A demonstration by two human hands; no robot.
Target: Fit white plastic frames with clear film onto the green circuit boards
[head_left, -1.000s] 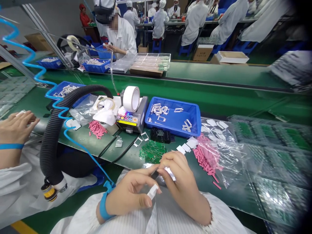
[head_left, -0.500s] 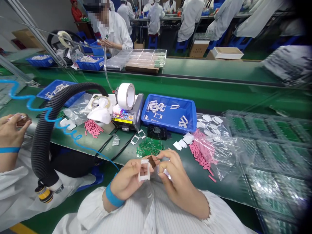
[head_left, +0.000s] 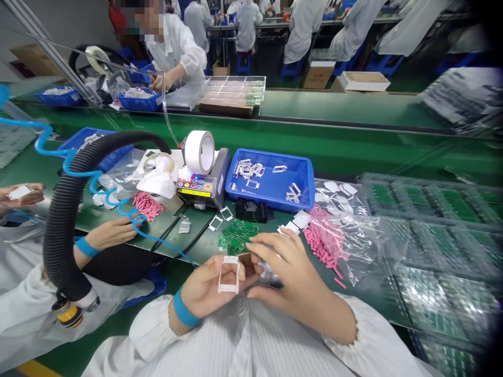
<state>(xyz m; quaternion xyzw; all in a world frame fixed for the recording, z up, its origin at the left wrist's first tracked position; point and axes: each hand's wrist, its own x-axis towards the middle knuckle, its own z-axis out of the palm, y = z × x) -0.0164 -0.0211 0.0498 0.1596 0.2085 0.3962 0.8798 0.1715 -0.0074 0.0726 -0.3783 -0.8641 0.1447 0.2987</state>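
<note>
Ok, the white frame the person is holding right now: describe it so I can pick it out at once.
On the green workbench, find the loose green circuit boards near its edge. Just below them, the person's left hand holds a small white rectangular frame. Unlike the frames in the blue tray, it is in the hand, beside a small brown piece.

Hidden: our right hand (head_left: 293, 272) covers most of the clear film (head_left: 271, 273).
Unclear: we cannot tell whether the brown piece (head_left: 247, 264) touches the white frame (head_left: 229, 275) in our left hand (head_left: 206, 289).
Cut off: the left edge crops a co-worker's hand (head_left: 19, 193).
Too small: we cannot read any markings on the green circuit boards (head_left: 238, 235).
</note>
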